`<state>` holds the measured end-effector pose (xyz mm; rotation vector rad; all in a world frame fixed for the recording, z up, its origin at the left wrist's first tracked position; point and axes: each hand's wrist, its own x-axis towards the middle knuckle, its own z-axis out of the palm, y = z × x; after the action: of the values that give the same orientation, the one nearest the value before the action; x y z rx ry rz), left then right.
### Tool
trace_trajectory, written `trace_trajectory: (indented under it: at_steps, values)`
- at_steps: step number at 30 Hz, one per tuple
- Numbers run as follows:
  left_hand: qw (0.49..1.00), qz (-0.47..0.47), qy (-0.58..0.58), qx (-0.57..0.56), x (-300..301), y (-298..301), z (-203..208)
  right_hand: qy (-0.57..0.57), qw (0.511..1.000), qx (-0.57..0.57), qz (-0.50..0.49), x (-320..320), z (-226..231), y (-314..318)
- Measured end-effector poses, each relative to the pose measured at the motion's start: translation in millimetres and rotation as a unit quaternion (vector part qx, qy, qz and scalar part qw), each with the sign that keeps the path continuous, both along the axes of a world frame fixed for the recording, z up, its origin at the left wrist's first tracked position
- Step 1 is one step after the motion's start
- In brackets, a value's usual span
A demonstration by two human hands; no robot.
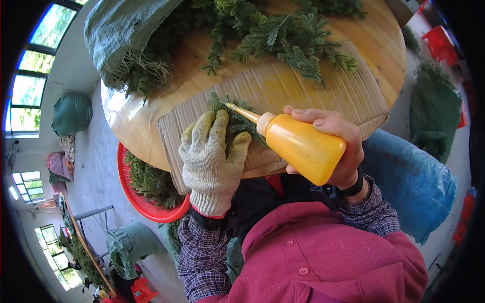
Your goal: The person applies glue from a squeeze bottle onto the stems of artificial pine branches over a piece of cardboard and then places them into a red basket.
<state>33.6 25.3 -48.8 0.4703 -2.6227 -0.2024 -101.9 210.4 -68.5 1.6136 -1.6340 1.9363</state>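
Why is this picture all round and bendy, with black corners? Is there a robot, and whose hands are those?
No robot here, just a person! There's one picture, taken by a camera worn on their head, looking down. Its very wide fisheye lens bends straight edges and leaves those dark corners.

The left hand wears a pale knitted glove and touches a small green sprig. The bare right hand grips a yellow bottle with a pointed nozzle. The nozzle's tip is by the sprig; I can't tell if they touch.

Underneath is ridged cardboard on a wooden table, with more green branches farther back. A red basket of greenery sits lower, beside the table.
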Motion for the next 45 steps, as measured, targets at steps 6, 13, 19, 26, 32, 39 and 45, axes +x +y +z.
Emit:
trace_trajectory:
  at_steps: [6, 13, 19, 26, 32, 39, 45]
  values:
    - [1.000, -0.006, 0.008, -0.002, 0, -1, -1, 0.004, 1.000, 0.014, 0.004, -1, 0, -1]
    - [1.000, 0.009, 0.019, 0.007, -3, 1, 1, 0.005, 1.000, 0.018, 0.006, -2, -1, -1]
    - [1.000, 0.018, -0.012, 0.000, -4, 1, 0, -0.007, 1.000, -0.001, 0.002, -3, -3, -4]
    - [1.000, 0.024, -0.005, -0.007, -4, 2, -2, -0.007, 1.000, 0.018, -0.005, -6, 2, -3]
    - [1.000, 0.027, -0.003, -0.008, -3, 2, -1, -0.017, 1.000, 0.024, 0.005, -7, 2, -2]
    - [1.000, 0.023, -0.005, -0.008, -3, 2, -2, -0.040, 0.999, 0.008, 0.005, -5, -4, -2]
    - [1.000, 0.013, 0.004, -0.005, -3, 0, -2, -0.046, 0.998, -0.039, 0.001, -5, -8, -4]
